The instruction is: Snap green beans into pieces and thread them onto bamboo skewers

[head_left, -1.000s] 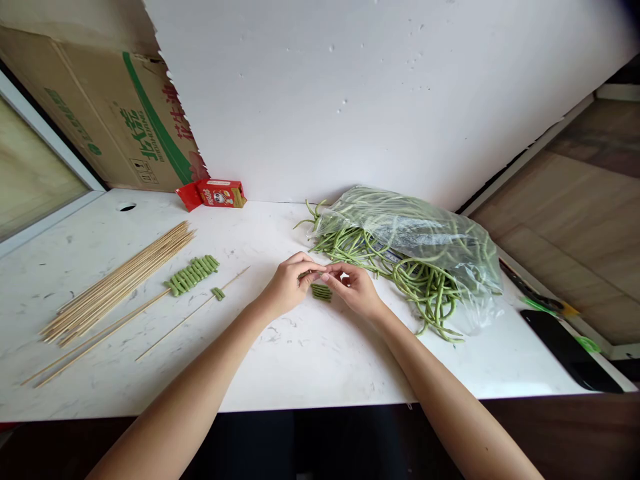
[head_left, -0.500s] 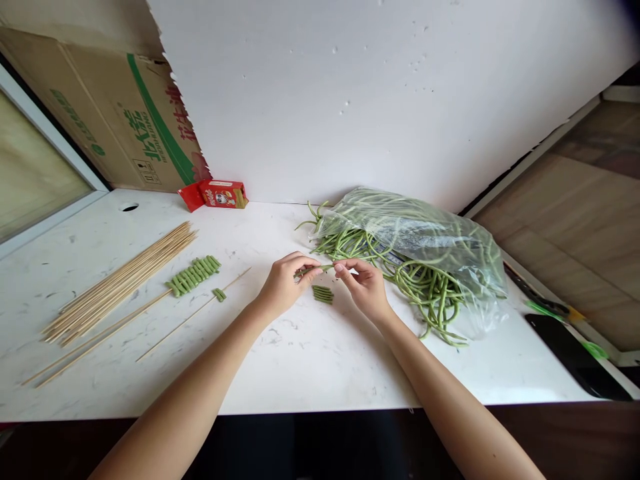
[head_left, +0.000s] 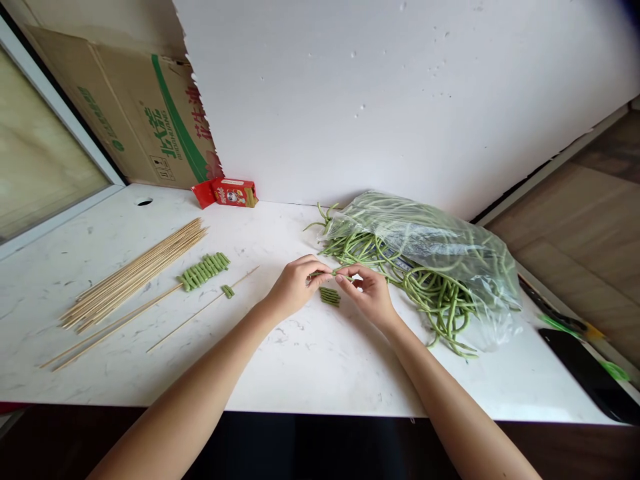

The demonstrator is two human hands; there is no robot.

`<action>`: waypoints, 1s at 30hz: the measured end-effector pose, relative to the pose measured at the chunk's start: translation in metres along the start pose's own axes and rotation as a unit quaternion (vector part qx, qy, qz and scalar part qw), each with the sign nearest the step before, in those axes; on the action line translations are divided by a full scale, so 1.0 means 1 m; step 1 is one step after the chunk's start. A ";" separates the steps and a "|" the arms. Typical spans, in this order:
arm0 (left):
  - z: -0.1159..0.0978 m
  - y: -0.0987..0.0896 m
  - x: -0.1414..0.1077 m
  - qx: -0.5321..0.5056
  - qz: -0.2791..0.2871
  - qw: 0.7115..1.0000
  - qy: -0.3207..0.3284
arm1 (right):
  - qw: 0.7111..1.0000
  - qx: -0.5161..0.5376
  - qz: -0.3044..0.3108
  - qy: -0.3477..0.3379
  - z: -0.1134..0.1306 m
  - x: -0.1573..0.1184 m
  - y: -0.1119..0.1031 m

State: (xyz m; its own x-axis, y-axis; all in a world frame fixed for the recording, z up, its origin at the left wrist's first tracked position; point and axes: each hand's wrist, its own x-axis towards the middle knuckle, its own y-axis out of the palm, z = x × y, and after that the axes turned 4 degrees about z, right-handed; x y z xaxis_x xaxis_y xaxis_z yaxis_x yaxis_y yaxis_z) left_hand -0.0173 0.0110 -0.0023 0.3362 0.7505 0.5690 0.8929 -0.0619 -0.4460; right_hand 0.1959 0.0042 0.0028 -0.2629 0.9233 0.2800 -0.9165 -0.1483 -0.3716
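My left hand (head_left: 299, 283) and my right hand (head_left: 369, 291) meet above the middle of the table. Both are closed in a pinch on a green bean (head_left: 334, 273), whose ends are partly hidden by the fingers. Just below them lies a small row of cut bean pieces (head_left: 329, 297). Long green beans (head_left: 440, 297) spill from a clear plastic bag (head_left: 430, 227) to the right of my right hand. Left of my left hand, a thin wooden skewer (head_left: 200, 311) carries a short bean piece (head_left: 227, 291). Farther left, bean pieces (head_left: 204, 270) sit side by side on skewers.
A bundle of bare wooden skewers (head_left: 135, 273) lies on the white table (head_left: 280, 373) at the left. By the back wall stands a red box (head_left: 235, 193), near a cardboard carton (head_left: 135, 120). A black phone (head_left: 585, 367) rests at the right edge.
The camera view has shifted slightly, moving the scene to the right. My fingertips have come closer together on the bean, and less of it shows between them.
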 end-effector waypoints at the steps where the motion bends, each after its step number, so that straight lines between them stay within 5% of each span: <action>1: 0.000 0.000 0.000 -0.001 0.007 1.000 0.002 | 1.000 0.000 0.006 0.001 0.000 0.000 0.000; 5: -0.004 -0.001 0.000 -0.017 0.039 0.999 0.010 | 0.998 0.037 0.040 0.011 0.001 0.000 -0.002; 20: -0.008 0.001 0.001 -0.074 0.001 0.997 -0.016 | 0.952 0.247 0.138 0.113 -0.003 -0.004 0.008; 30: 0.000 -0.003 0.000 -0.065 -0.017 0.998 -0.014 | 0.940 0.297 0.135 0.102 0.004 -0.003 -0.002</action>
State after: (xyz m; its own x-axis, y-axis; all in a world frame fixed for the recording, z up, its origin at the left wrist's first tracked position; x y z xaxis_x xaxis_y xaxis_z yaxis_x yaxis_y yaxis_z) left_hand -0.0198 0.0116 -0.0013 0.2991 0.7714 0.5617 0.9354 -0.1206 -0.3324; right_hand 0.1971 0.0000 0.0062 -0.5027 0.8631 0.0491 -0.8469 -0.5031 0.1722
